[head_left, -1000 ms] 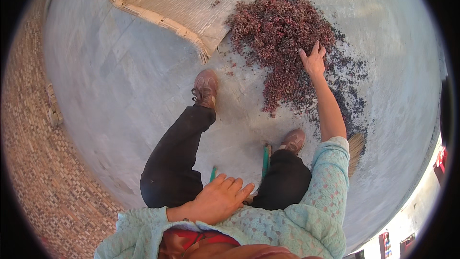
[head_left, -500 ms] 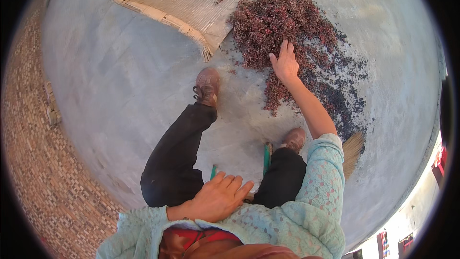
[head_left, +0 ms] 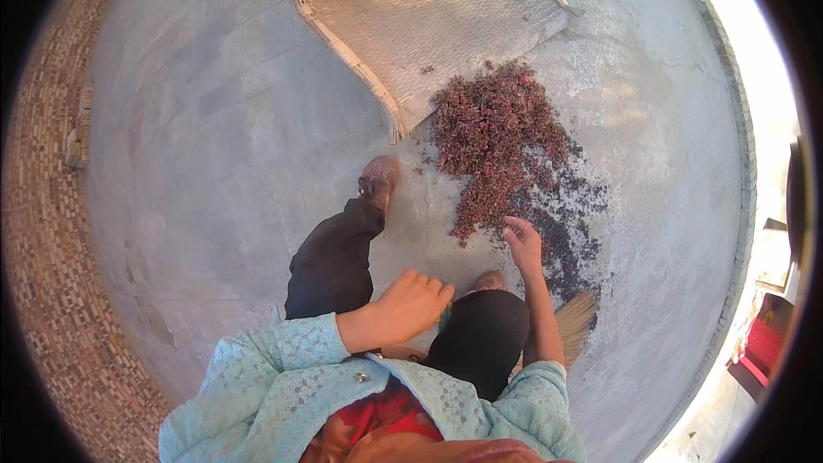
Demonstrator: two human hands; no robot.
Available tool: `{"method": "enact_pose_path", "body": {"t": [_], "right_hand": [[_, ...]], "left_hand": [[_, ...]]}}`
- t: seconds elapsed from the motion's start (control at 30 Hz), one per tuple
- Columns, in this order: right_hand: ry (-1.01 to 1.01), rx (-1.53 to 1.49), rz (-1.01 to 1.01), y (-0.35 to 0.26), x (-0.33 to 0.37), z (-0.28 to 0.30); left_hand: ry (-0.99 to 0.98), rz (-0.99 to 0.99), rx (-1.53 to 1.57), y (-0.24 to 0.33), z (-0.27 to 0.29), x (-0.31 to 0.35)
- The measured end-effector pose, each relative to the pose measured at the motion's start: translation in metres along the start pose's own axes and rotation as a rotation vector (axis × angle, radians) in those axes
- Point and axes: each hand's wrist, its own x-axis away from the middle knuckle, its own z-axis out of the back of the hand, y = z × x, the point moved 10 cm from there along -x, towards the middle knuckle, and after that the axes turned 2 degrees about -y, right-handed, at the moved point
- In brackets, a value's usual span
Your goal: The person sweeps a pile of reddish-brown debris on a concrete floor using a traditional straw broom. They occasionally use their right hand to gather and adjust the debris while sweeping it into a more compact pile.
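Observation:
My right hand [head_left: 525,249] is at the near edge of a heap of dark red dried seed heads [head_left: 497,129], above the concrete. Its fingers are bent in toward the thumb; anything between them is too small to make out. Small black seeds [head_left: 561,249] lie scattered beside and beyond this hand. My left hand [head_left: 407,307] hovers in front of my body, near my right knee, back up. Its fingers are curled in and closed, and nothing shows in them.
A large woven winnowing tray [head_left: 429,9] with a pale rim lies beyond the heap. A straw broom [head_left: 574,326] rests to the right of my right forearm. My shoe [head_left: 380,178] stands on the concrete floor [head_left: 214,163]. Brick paving [head_left: 51,274] runs along the left.
My right hand has drawn back from the middle of the heap toward me, and its fingers have bent in. My left hand has risen off my lap and closed. The view has shifted.

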Motion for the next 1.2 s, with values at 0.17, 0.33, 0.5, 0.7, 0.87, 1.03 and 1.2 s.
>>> {"method": "enact_pose_path", "body": {"t": [0.17, 0.33, 0.5, 0.7, 0.87, 1.03, 1.2], "right_hand": [[-0.125, -0.575, -0.276, -0.027, 0.088, 0.012], [-0.055, -0.597, -0.164, -0.083, 0.167, 0.049], [0.064, -0.037, 0.175, -0.167, 0.225, 0.049], [0.359, 0.322, 0.23, -0.186, 0.264, 0.035], [0.396, 0.298, 0.252, -0.181, 0.265, 0.042], [0.411, 0.106, 0.243, -0.169, 0.273, 0.05], [0.425, -0.068, 0.299, -0.156, 0.288, 0.061]], "left_hand": [[0.034, 0.0, 0.068, -0.006, -0.011, -0.012], [0.035, 0.052, 0.136, -0.022, -0.018, -0.026], [-0.015, 0.111, 0.175, -0.032, -0.017, -0.034], [-0.047, 0.153, 0.189, -0.044, -0.021, -0.032], [-0.004, 0.144, 0.218, -0.049, -0.017, -0.026], [0.384, 0.064, 0.264, -0.038, 0.024, 0.018], [0.746, 0.116, -0.077, -0.014, 0.071, 0.101]]}}
